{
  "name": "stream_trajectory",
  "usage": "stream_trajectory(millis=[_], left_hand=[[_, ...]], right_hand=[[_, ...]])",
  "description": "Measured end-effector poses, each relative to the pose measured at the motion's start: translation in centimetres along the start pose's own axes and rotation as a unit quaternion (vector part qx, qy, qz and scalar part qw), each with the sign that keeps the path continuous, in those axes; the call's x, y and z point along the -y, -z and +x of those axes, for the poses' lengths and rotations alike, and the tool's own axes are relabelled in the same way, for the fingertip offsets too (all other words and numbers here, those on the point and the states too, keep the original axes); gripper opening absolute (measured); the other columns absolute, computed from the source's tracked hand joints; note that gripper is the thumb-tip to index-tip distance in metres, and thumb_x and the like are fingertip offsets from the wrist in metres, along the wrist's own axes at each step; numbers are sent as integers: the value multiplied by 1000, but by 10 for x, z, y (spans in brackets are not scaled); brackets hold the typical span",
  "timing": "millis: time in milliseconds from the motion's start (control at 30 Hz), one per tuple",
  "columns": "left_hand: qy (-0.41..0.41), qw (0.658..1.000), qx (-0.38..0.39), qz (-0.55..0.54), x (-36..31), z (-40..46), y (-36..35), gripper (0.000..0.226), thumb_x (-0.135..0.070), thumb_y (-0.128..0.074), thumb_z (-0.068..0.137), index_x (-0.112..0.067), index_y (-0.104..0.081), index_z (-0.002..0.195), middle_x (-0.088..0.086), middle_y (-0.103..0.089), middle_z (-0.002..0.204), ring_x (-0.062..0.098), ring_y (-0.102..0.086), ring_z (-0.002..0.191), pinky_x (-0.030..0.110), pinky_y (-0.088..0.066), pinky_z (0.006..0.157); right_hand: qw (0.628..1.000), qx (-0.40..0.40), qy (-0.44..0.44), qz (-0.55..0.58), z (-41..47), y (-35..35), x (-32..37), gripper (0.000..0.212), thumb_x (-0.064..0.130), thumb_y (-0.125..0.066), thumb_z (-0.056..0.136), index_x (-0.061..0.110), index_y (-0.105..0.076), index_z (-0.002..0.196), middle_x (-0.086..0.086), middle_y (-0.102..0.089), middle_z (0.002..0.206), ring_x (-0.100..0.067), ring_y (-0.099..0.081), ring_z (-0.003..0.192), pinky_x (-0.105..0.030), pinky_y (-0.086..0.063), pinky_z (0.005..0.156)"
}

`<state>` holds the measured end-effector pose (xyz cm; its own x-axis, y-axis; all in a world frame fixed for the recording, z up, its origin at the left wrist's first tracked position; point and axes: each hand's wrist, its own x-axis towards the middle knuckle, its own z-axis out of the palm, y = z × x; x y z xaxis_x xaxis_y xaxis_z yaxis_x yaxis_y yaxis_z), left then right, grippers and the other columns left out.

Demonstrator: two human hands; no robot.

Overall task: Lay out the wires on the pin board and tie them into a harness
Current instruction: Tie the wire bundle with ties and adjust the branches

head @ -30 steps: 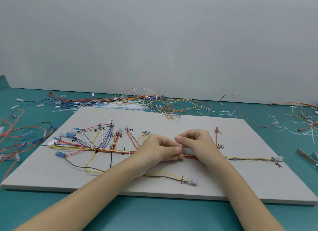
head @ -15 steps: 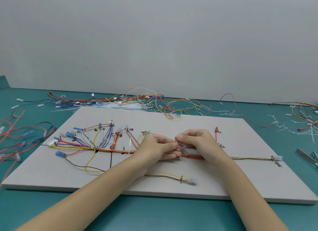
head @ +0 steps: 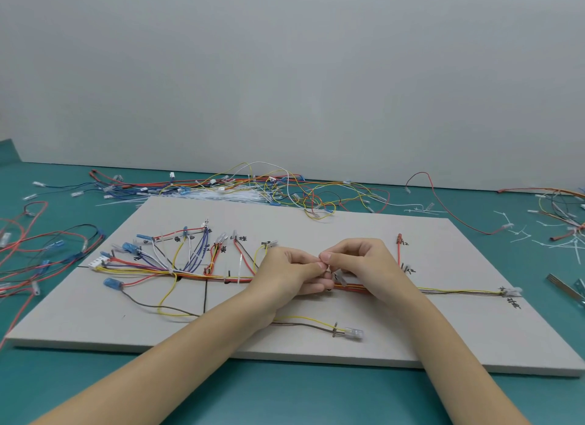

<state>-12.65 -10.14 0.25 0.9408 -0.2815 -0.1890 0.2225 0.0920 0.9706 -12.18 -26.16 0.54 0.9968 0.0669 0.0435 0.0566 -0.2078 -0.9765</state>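
Note:
A grey pin board point(head: 348, 228) lies on the teal table. Coloured wires run along it as one bundle point(head: 459, 290), fanning out at the left into blue and white connectors point(head: 126, 247). My left hand point(head: 294, 272) and my right hand point(head: 357, 260) meet over the middle of the bundle, fingertips together. Both pinch a thin white cable tie point(head: 338, 277) looped at the bundle; its tail sticks out below my right fingers. A tied white cable tie point(head: 241, 263) stands up further left. A yellow and brown pair ends in a clear connector point(head: 353, 332) near the front.
Loose wires lie heaped behind the board point(head: 253, 187) and to its left point(head: 38, 253). White cable ties point(head: 228, 196) lie at the board's far edge. Cut tie ends point(head: 519, 231) and more wires are scattered at the right. A metal tool point(head: 566, 288) lies at the right edge.
Both hands rose slightly off the bundle and the fingertips came together higher up. The tie's tail now shows below my right fingers.

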Motion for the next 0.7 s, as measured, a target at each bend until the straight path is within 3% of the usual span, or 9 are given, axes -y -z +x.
stream_trajectory(millis=[67, 233, 400, 700], left_hand=[[-5, 1000, -12, -8, -1, 0, -1, 3, -1, -65, 89, 0, -65, 91, 14, -74, 80, 18, -73, 66, 18, -58, 61], [-13, 999, -28, -25, -1, 2, -1, 26, 1, -67, 87, -8, -44, 95, 18, -73, 80, 23, -72, 64, 22, -60, 60], [-39, 999, -15, -33, 2, 0, 2, 28, 7, -63, 88, -9, -40, 86, 17, -73, 77, 22, -71, 60, 22, -59, 57], [-64, 997, -14, -34, 3, 1, 1, 30, 10, -61, 88, -10, -38, 83, 14, -72, 71, 21, -71, 58, 21, -58, 55]], right_hand=[[1000, 0, 3, -4, 0, 0, 0, 5, 4, -71, 82, 4, -74, 78, -15, -72, 78, -18, -62, 72, -30, -46, 75], [1000, 0, -2, -1, 0, 0, 1, 8, 5, -71, 83, -3, -73, 84, -21, -70, 79, -23, -60, 72, -33, -46, 72], [1000, 13, -2, -1, -1, 1, 0, 4, 5, -71, 83, 2, -73, 83, -10, -71, 74, -14, -63, 68, -23, -48, 71], [1000, 13, -19, 0, -1, 1, 0, 7, 13, -72, 82, 7, -76, 80, -13, -73, 80, -18, -63, 74, -35, -48, 82]])
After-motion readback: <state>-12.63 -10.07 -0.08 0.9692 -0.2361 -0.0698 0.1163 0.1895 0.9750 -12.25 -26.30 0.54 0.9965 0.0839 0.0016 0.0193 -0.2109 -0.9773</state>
